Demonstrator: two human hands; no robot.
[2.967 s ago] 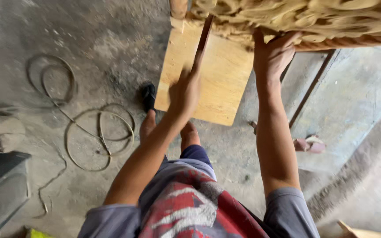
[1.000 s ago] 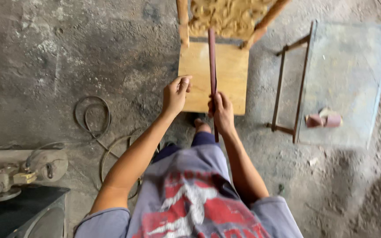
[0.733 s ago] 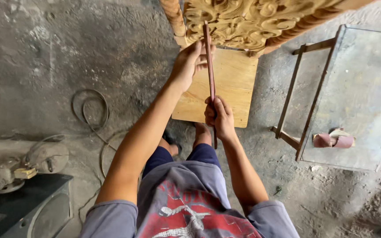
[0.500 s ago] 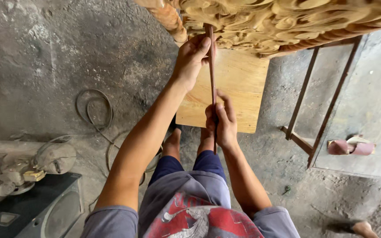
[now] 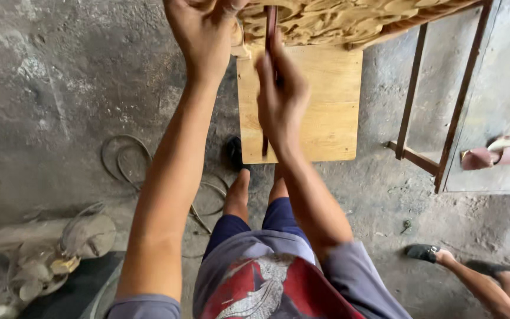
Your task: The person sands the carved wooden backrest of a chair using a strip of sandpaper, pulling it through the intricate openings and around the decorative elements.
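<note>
Hands work overhead: the right hand (image 5: 281,97) is clenched round a thin dark wooden stick (image 5: 270,35) held upright against the carved wooden panel (image 5: 349,20), while the left hand (image 5: 205,29) presses that panel's near edge, its fingers cut off by the frame. Below them, a plywood board (image 5: 326,106) lies on the concrete floor (image 5: 60,88).

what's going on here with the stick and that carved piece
A person stands on a concrete floor and works on a carved wooden panel at the top of the view. The right hand grips a thin dark rod whose upper end meets the carving. The left hand is raised against the carving's edge. A plywood board lies below. Another person's foot shows at the lower right.
</note>
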